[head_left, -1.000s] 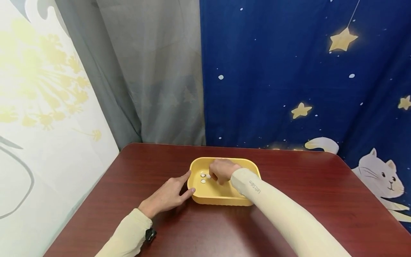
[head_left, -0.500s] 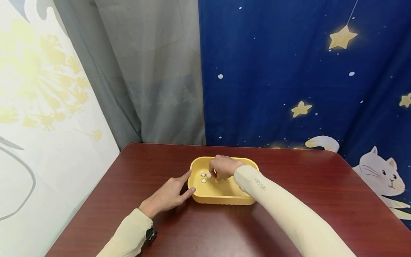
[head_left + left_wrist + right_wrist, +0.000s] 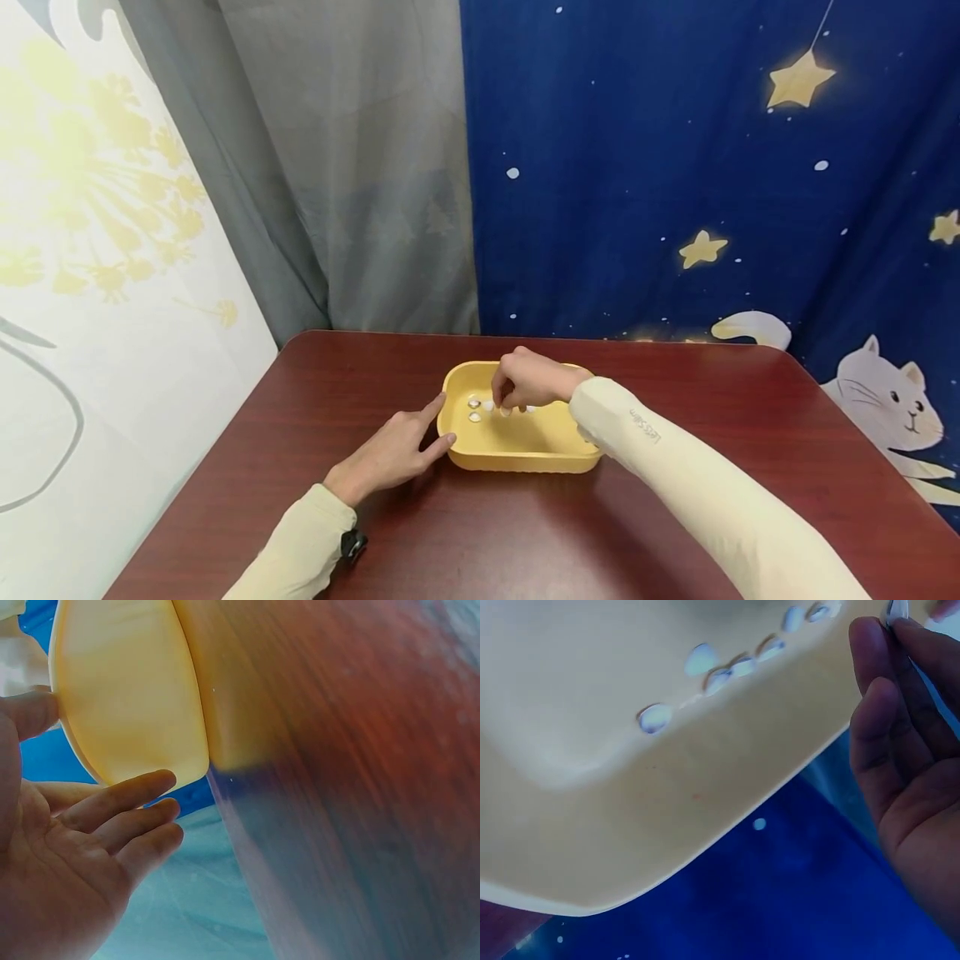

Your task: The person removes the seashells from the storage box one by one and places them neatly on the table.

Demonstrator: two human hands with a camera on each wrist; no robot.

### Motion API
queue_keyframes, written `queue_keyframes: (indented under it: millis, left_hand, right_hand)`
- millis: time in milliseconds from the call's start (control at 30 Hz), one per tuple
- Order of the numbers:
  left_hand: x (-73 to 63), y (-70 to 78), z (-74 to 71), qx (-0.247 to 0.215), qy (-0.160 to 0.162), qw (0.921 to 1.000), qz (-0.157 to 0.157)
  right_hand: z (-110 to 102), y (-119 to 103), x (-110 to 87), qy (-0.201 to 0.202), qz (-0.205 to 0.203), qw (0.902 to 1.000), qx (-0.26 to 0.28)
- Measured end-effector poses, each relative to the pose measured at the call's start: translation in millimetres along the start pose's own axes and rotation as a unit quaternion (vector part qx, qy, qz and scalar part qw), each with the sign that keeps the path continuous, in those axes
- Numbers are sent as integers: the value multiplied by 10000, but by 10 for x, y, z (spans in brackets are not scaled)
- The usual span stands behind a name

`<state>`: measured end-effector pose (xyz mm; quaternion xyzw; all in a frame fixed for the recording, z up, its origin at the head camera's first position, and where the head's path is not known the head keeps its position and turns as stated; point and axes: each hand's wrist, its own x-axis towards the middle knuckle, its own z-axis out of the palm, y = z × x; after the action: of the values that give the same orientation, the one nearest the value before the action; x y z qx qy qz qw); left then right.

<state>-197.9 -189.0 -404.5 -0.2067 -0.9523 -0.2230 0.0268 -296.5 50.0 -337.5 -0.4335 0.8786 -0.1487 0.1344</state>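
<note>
A yellow rectangular basin (image 3: pixel 525 462) with rounded corners stands on the table. My right hand (image 3: pixel 534 377) is over its inside and pinches a small white seashell (image 3: pixel 895 612) between thumb and finger. Several other shells (image 3: pixel 654 718) lie along the basin's far side in the right wrist view. Toward the basin's left end in the head view are a few more, one of them a pale shell (image 3: pixel 475 417). My left hand (image 3: pixel 392 452) touches the basin's left end with thumb and index finger spread apart; its other fingers extend loosely beside the outer wall (image 3: pixel 135 690).
The dark red wooden table (image 3: pixel 337 375) extends around the basin. Behind it hang a grey curtain (image 3: pixel 375 167) and a blue curtain (image 3: pixel 600 167) with stars. A white patterned panel (image 3: pixel 112 375) stands at the left. A black band (image 3: pixel 352 545) is on my left wrist.
My right hand has risen from the basin floor and shifted slightly right, now with a shell in its fingertips; shells behind it have come into view. The left hand keeps its place.
</note>
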Motion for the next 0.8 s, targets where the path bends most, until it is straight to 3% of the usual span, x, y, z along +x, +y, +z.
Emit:
queue_keyframes:
  millis: [233, 467, 800]
  left_hand:
    - [-2, -4, -8, -100, 54, 9999, 41]
    - [-5, -25, 1, -78, 366, 9984, 419]
    - [25, -33, -12, -46, 353, 9981, 498]
  right_hand:
    - [-57, -187, -147, 182, -165, 9990, 365]
    - [-21, -351, -325, 574, -361, 9968, 424]
    - [368, -490, -606, 1643, -495, 9831, 644]
